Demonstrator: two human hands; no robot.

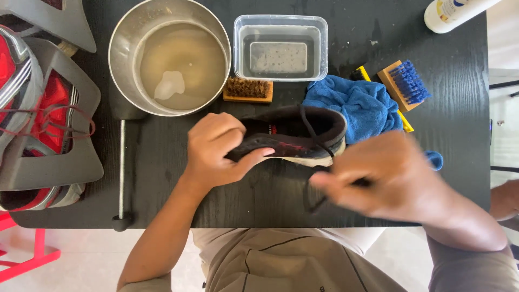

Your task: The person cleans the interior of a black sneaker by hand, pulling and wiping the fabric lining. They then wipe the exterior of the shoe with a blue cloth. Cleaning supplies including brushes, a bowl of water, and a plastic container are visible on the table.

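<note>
Head view, item: dark sneaker (294, 135), light, flexible. My left hand (216, 148) clamped on its toe at 9 o'clock; right hand (389, 176) pinches its lace (313, 197).

Your left hand (216, 151) grips a matt black fabric shoe (294, 135) with a pale rubbery sole, over a matt, wood-grained black table (162, 178). Behind it you have a dull brushed-metal bowl (121, 48) (cloudy water inside), a clear smooth plastic tub (240, 46), a wooden bristle brush (247, 90) and a nubbly blue cloth (362, 105).
</note>
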